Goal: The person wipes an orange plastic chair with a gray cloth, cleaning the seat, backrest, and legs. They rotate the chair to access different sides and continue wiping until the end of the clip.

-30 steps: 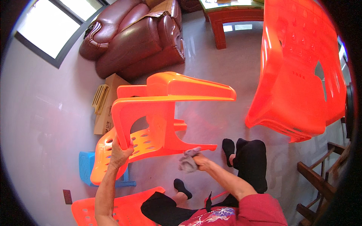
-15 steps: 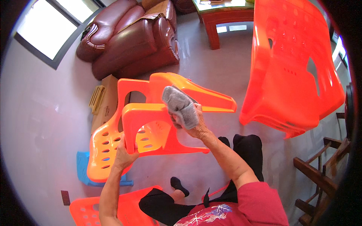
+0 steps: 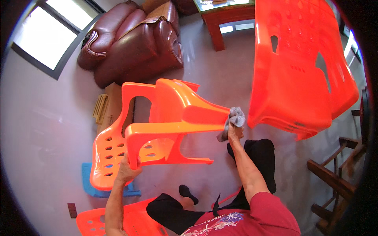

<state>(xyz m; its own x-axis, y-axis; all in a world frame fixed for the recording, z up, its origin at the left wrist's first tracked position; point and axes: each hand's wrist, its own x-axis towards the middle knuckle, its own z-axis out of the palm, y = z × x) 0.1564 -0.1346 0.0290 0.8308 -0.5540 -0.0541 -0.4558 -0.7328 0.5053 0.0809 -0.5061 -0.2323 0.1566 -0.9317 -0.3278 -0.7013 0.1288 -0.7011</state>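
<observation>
An orange plastic armchair [image 3: 169, 104] lies tipped on its side in front of me, its holed backrest toward the left and its legs pointing right. My left hand [image 3: 129, 170] is wrapped round its near armrest, close to the backrest. At the end of a leg, my right hand [image 3: 235, 133] grips a crumpled grey cloth [image 3: 235, 117] and presses it on the plastic. The cloth hides part of the fingers and the leg's tip.
Another orange chair [image 3: 295, 86] stands at the right, and one more orange chair [image 3: 136, 216] is beneath me. A blue stool [image 3: 89, 183], a cardboard box [image 3: 113, 98] and a brown leather sofa [image 3: 134, 51] are at left. Dark wooden furniture [image 3: 330, 179] stands at lower right.
My right hand has slid the cloth rightward, from the armrest area to the leg's end. The chair has rolled slightly, while my left hand keeps its hold.
</observation>
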